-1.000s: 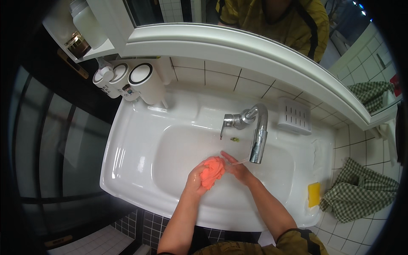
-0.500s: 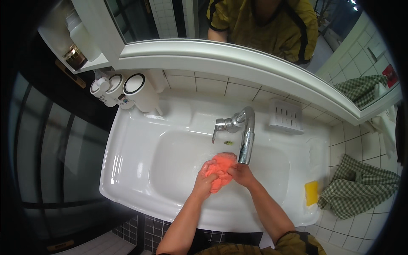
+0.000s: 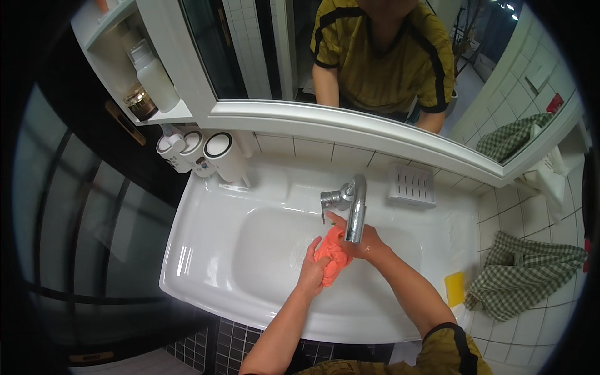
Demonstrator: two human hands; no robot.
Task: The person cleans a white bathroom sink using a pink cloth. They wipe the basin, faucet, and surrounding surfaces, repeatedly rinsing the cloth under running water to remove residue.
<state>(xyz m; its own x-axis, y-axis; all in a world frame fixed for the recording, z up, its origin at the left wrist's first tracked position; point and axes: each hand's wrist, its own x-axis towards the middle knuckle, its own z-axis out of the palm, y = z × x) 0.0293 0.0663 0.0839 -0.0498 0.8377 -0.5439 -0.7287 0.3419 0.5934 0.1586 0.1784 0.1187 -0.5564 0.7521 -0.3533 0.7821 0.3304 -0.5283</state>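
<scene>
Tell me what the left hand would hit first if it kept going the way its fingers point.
The left hand already grips the orange cloth; past it, probably the chrome tap, though depth is unclear.

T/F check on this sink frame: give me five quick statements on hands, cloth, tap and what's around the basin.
1. Both hands hold the orange cloth under the tap. True.
2. The left hand is resting on the sink rim. False: it grips the cloth over the basin.
3. A yellow sponge lies on the sink's right edge. True.
4. The checked towel lies left of the sink. False: it lies to the right, on the tiles.
5. The right hand is by the tap's spout. True.
</scene>
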